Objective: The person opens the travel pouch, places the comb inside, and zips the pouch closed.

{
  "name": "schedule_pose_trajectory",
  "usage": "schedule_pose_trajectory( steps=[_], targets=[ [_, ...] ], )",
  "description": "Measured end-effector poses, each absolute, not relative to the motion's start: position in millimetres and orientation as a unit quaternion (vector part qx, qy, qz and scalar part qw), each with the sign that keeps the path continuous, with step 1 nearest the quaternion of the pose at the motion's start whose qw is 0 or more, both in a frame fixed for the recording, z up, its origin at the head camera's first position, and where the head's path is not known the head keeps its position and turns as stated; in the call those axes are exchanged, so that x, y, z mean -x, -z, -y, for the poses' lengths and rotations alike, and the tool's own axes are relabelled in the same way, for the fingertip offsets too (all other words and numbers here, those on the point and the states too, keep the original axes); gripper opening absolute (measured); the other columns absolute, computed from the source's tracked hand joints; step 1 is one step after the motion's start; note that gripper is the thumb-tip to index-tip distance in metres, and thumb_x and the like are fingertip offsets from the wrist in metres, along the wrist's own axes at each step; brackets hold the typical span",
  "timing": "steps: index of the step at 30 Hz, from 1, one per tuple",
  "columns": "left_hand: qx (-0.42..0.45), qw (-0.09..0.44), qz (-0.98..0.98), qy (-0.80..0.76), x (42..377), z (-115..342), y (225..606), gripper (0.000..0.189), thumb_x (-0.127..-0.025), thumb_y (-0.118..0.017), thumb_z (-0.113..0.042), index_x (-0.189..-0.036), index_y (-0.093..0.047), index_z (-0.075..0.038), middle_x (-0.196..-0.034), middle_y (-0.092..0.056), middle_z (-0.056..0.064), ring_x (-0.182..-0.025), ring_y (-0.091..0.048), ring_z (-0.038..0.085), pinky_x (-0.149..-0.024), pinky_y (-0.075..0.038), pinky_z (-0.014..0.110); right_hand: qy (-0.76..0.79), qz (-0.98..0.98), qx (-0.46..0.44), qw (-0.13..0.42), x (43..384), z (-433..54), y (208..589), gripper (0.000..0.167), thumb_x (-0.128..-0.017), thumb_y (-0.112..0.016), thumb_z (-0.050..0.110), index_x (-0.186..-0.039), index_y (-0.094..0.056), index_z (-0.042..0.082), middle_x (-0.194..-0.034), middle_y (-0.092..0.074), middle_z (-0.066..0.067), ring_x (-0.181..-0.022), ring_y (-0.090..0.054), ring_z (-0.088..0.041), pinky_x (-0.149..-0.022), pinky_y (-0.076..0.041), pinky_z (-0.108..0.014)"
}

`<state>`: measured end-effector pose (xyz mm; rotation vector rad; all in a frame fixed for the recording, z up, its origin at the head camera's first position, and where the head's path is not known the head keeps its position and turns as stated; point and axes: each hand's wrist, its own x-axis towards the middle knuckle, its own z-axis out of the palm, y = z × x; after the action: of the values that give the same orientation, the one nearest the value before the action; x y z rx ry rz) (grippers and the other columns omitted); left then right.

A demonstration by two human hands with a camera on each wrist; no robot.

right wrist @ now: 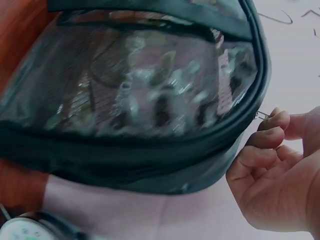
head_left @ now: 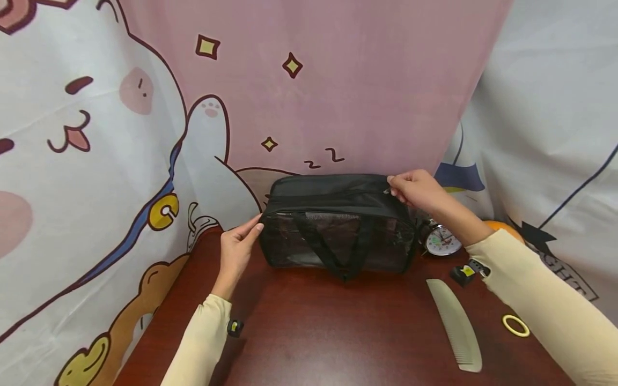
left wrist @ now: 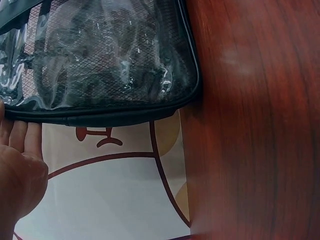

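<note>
A black toiletry bag (head_left: 338, 236) with clear sides and a dark strap handle (head_left: 328, 252) stands upright at the back of the table. The left hand (head_left: 237, 252) pinches its upper left corner, thumb in front; in the left wrist view that hand (left wrist: 22, 170) shows only in part at the edge. At the top right of the bag the right hand (head_left: 412, 187) pinches a small metal zipper pull (right wrist: 261, 115) between thumb and curled fingers. Reflections on the clear panel hide what, if anything, lies inside. Whether the zipper is closed along its length I cannot tell.
Right of the bag stands a round alarm clock (head_left: 441, 239), with an orange object (head_left: 504, 229) partly behind the right sleeve. A pale comb (head_left: 456, 327) and a yellow ring (head_left: 515, 325) lie on the dark red table (head_left: 328, 332). A printed cloth (head_left: 367, 80) hangs behind.
</note>
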<state>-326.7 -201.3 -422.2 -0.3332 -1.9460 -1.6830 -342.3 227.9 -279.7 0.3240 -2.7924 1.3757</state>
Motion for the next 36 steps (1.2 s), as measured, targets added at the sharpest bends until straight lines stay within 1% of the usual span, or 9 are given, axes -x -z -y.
schedule_pose_trajectory(
  steps=[3,5,9,14,17,21,25,29,36],
  targets=[
    [0.126,0.273,0.721,0.624,327,201,421,0.026,-0.097,-0.079,-0.021,-0.123,-0.081,-0.018,-0.124,-0.078,0.005,-0.117,-0.073,0.003,-0.099,-0.056,0.018,-0.419,0.9,-0.115,0.019,344,-212,271,0.05,-0.111,-0.05,0.04,-0.079,-0.068,0.007,-0.06,-0.056,0.007,-0.052,-0.046,-0.01,-0.052,-0.042,-0.03],
    [0.123,0.272,0.723,0.624,327,201,421,0.026,-0.097,-0.079,-0.02,-0.122,-0.081,-0.017,-0.124,-0.078,0.006,-0.116,-0.073,0.001,-0.099,-0.056,0.016,-0.396,0.909,-0.125,0.031,345,-202,267,0.051,-0.111,-0.049,0.04,-0.078,-0.07,0.007,-0.06,-0.057,0.007,-0.055,-0.048,-0.012,-0.056,-0.043,-0.031],
    [0.108,0.268,0.728,0.621,326,199,421,0.027,-0.097,-0.078,-0.013,-0.124,-0.08,-0.011,-0.126,-0.076,0.011,-0.114,-0.071,-0.005,-0.098,-0.054,0.013,-0.341,0.929,-0.129,0.061,350,-179,264,0.051,-0.11,-0.05,0.038,-0.076,-0.075,0.01,-0.06,-0.062,0.004,-0.061,-0.055,-0.017,-0.062,-0.044,-0.033],
    [0.097,0.274,0.727,0.622,326,201,422,0.027,-0.097,-0.076,-0.006,-0.124,-0.079,-0.004,-0.125,-0.075,0.018,-0.111,-0.071,-0.008,-0.097,-0.054,0.012,-0.3,0.942,-0.124,0.085,356,-149,261,0.047,-0.105,-0.051,0.033,-0.074,-0.08,0.013,-0.065,-0.072,0.0,-0.06,-0.062,-0.019,-0.058,-0.045,-0.033],
    [0.1,0.277,0.723,0.625,326,201,423,0.027,-0.097,-0.076,-0.005,-0.123,-0.079,-0.004,-0.125,-0.075,0.018,-0.111,-0.071,-0.007,-0.097,-0.054,0.012,-0.279,0.947,-0.128,0.097,358,-134,258,0.048,-0.105,-0.051,0.032,-0.072,-0.081,0.013,-0.069,-0.075,-0.001,-0.06,-0.065,-0.019,-0.057,-0.045,-0.032],
    [0.106,0.282,0.725,0.619,327,202,425,0.027,-0.097,-0.077,-0.01,-0.124,-0.08,-0.009,-0.126,-0.076,0.013,-0.112,-0.071,-0.005,-0.097,-0.054,0.013,-0.257,0.95,-0.135,0.111,359,-117,253,0.049,-0.104,-0.05,0.03,-0.068,-0.079,0.013,-0.069,-0.076,0.0,-0.059,-0.065,-0.019,-0.054,-0.042,-0.031],
    [0.113,0.289,0.727,0.612,327,202,427,0.026,-0.097,-0.078,-0.016,-0.123,-0.081,-0.015,-0.124,-0.078,0.009,-0.113,-0.072,-0.002,-0.097,-0.055,0.014,-0.263,0.945,-0.158,0.11,360,-102,248,0.049,-0.106,-0.049,0.028,-0.069,-0.077,0.013,-0.066,-0.074,-0.001,-0.053,-0.065,-0.018,-0.052,-0.045,-0.03],
    [0.121,0.291,0.727,0.61,326,202,427,0.026,-0.097,-0.078,-0.02,-0.123,-0.081,-0.018,-0.123,-0.078,0.007,-0.115,-0.073,0.0,-0.097,-0.056,0.015,-0.284,0.937,-0.175,0.102,362,-87,246,0.049,-0.108,-0.05,0.027,-0.069,-0.076,0.011,-0.062,-0.07,-0.002,-0.049,-0.066,-0.018,-0.054,-0.05,-0.029],
    [0.118,0.285,0.727,0.613,325,202,427,0.027,-0.099,-0.077,-0.021,-0.124,-0.08,-0.016,-0.124,-0.078,0.008,-0.115,-0.073,0.0,-0.097,-0.056,0.015,-0.364,0.913,-0.177,0.051,366,-61,249,0.047,-0.11,-0.052,0.026,-0.075,-0.077,0.006,-0.063,-0.071,-0.005,-0.052,-0.069,-0.017,-0.05,-0.057,-0.029]
  ],
)
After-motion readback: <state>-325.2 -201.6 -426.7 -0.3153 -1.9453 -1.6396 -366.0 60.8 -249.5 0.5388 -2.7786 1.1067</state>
